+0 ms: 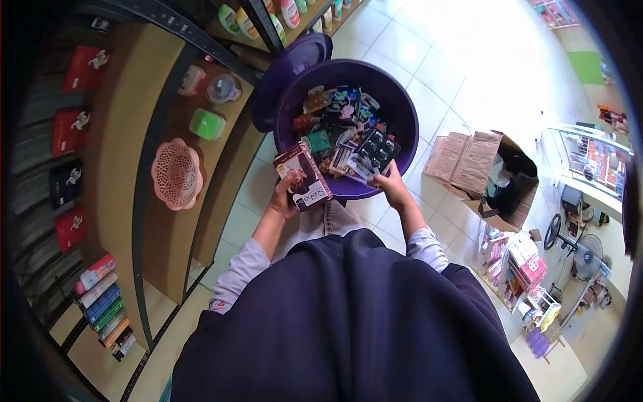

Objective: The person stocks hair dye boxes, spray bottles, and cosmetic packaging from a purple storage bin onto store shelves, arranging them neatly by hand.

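My left hand [286,195] is closed around a dark maroon and white box [305,175] printed "Sasha", over the near left rim of a purple tub [412,127]. At the near right rim, my right hand [392,186] grips a flat package [375,153] with a black, shiny front; what is inside it is too small to make out. Below both hands the tub holds a jumble of small packets, among them a dark blue packet [344,100] and a green packet [317,141]. A round purple lid [284,77] leans against the tub's left side.
To the left, shelves hold a pink plastic basket [178,174], a green-lidded container [207,124] and stacked packs [102,305]. Bottles [248,23] stand on a shelf behind the lid. An open cardboard box [469,161] and a fan [588,258] are on the right.
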{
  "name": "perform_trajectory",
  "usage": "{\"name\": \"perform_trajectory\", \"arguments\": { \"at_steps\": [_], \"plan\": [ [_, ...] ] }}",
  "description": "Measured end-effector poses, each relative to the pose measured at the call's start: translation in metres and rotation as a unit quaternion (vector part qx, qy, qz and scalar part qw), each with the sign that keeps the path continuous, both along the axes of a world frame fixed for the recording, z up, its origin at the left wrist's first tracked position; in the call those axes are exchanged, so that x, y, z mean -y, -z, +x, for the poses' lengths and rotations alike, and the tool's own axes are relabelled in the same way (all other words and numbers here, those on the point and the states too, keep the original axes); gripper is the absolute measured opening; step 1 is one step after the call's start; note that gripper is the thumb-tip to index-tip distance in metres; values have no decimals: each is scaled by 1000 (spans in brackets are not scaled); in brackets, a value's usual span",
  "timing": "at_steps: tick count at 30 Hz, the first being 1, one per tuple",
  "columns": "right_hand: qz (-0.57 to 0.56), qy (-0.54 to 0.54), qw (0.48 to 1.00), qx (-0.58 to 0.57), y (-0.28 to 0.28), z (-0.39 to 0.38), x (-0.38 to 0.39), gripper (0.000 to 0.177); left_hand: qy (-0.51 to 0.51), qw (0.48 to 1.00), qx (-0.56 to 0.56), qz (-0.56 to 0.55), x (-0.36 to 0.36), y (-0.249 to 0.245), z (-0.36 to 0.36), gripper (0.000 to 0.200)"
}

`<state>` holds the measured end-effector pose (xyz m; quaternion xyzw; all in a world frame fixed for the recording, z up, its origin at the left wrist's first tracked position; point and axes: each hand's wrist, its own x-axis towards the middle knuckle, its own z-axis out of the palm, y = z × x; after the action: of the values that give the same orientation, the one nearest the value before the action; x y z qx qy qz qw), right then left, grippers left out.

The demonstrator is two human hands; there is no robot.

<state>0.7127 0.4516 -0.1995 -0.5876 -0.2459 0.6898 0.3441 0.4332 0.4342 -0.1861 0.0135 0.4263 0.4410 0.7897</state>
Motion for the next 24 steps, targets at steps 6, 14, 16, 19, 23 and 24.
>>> {"name": "perform_trajectory", "arguments": {
  "at_steps": [6,14,16,19,23,24],
  "plan": [
    [-22,-27,986,-162,-67,2,10,73,1,990,116,77,-15,-44,-2,51],
    [36,-67,970,-233,-155,-3,5,68,-8,972,165,165,-4,-133,6,53],
    [42,-87,964,-247,-168,-5,1,67,-6,971,154,183,1,-144,6,53],
    [45,-90,958,-268,-179,-8,1,64,-14,973,121,198,9,-152,5,55],
    [19,-97,967,-235,-184,-15,5,57,-14,973,79,215,17,-158,-1,58],
    [29,-101,964,-246,-189,-18,5,54,-15,973,73,218,19,-162,0,58]
  ]
}}
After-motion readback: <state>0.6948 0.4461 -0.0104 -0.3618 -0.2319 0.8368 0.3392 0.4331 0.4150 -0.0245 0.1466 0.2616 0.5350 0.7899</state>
